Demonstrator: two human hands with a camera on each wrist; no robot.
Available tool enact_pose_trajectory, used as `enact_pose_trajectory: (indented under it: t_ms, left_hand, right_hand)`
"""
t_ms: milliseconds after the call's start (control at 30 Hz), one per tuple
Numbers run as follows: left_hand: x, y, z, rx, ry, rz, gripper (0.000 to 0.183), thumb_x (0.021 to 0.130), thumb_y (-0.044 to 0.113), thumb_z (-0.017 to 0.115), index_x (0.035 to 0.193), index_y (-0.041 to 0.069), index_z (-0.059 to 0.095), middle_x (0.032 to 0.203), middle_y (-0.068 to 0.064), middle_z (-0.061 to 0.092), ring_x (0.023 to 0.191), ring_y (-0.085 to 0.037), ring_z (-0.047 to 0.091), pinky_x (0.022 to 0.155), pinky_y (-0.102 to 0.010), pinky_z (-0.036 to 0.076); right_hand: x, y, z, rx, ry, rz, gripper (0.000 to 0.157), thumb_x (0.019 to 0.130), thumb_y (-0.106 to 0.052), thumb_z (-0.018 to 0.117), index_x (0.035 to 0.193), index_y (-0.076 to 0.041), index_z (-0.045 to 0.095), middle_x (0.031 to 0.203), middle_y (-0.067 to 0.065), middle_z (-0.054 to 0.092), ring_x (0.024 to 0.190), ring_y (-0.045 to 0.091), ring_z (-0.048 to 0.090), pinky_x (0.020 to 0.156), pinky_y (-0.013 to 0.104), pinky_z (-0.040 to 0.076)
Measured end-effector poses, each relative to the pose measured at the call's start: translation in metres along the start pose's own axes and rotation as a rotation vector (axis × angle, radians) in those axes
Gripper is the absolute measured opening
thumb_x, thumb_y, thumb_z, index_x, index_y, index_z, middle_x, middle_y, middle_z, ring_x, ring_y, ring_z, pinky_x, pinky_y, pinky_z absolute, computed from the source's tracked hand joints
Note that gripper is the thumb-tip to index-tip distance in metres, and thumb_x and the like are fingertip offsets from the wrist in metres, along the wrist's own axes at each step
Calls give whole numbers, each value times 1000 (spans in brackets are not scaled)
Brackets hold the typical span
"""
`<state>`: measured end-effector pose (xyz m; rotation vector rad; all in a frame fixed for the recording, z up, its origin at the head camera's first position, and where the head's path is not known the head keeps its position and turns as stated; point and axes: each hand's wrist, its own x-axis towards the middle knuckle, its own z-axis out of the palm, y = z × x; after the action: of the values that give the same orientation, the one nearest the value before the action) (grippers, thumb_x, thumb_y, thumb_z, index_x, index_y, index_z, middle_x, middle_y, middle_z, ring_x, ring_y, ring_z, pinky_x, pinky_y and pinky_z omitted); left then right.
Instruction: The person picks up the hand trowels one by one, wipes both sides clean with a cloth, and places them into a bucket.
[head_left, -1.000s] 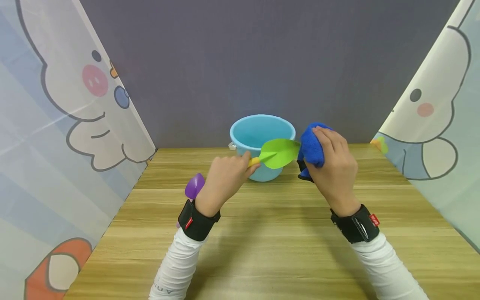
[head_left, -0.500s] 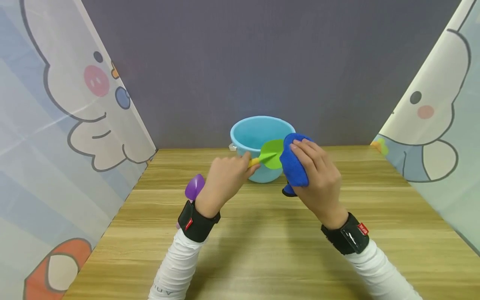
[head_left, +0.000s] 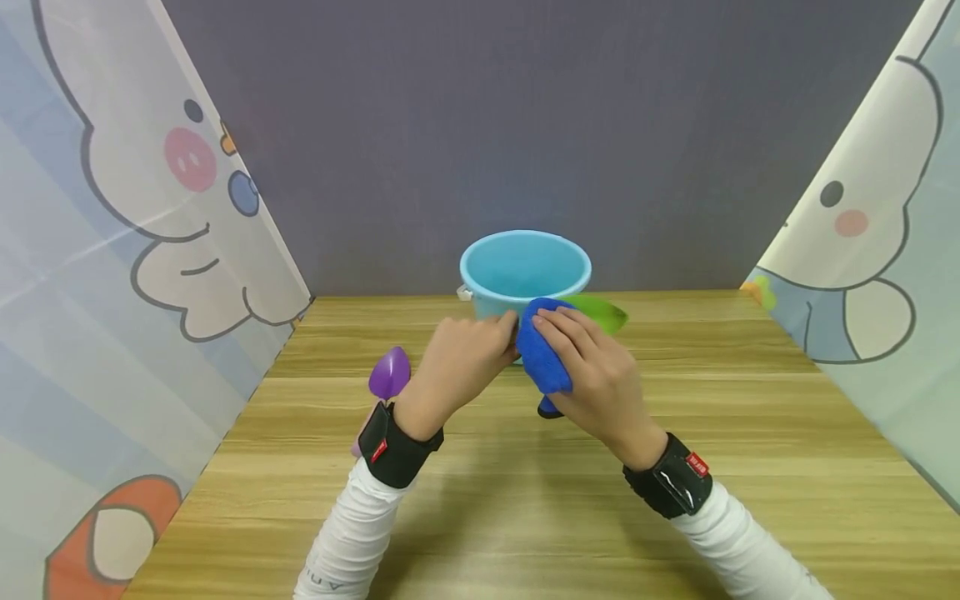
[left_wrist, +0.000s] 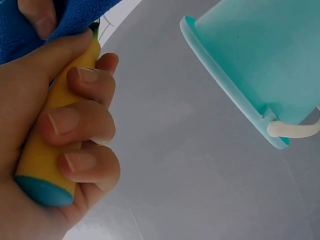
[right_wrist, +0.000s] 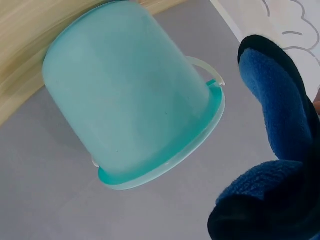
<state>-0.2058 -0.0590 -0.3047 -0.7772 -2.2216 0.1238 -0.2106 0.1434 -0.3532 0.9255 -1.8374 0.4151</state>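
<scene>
A toy shovel has a green blade (head_left: 602, 313) and a yellow handle (left_wrist: 62, 107) with a blue-green end. My left hand (head_left: 459, 362) grips that handle, its fingers curled round it in the left wrist view. My right hand (head_left: 600, 379) holds a bunched blue cloth (head_left: 542, 357) with dark edging against the shovel, close by the left thumb. The cloth and right hand hide the near part of the blade. Folds of the cloth fill the right side of the right wrist view. Behind both hands stands a light blue bucket (head_left: 525, 265), upright, its mouth facing up.
On the wooden table (head_left: 480, 517), left of my left forearm, lies a purple toy scoop (head_left: 390, 372), its lower part hidden by the wrist. A white bucket handle (left_wrist: 295, 130) hangs at the rim. A grey wall (head_left: 480, 125) rises behind, with cartoon-printed panels at both sides.
My right hand has moved left and down along the shovel with the cloth, from the blade's tip to near the left thumb. The blade's far end shows again. The left hand stays almost still.
</scene>
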Motion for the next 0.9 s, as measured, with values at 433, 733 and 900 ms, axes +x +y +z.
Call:
enact_pose_trajectory:
  t_ms: [433, 733, 900]
  left_hand:
    - [0, 0, 0, 48, 5, 26, 31, 92, 28, 74, 75, 15, 52, 62, 7, 26, 45, -10, 32, 44, -25, 26]
    - [0, -1, -2, 36, 4, 15, 32, 92, 28, 74, 74, 15, 51, 62, 7, 25, 46, -10, 30, 43, -26, 27]
    - [0, -2, -2, 26, -11, 10, 33, 92, 30, 75, 75, 14, 52, 61, 6, 26, 45, -11, 33, 42, -27, 30]
  right_hand:
    - [0, -2, 2, 6, -51, 65, 81, 64, -17, 94, 136, -4, 60, 126, 18, 69, 116, 37, 66, 91, 53, 59]
    - [0, -2, 1, -8, -67, 63, 81, 64, -17, 94, 136, -4, 60, 126, 17, 68, 118, 36, 66, 92, 52, 59]
    - [0, -2, 0, -22, -62, 61, 81, 64, -17, 94, 137, -4, 60, 128, 16, 68, 119, 35, 66, 92, 50, 59]
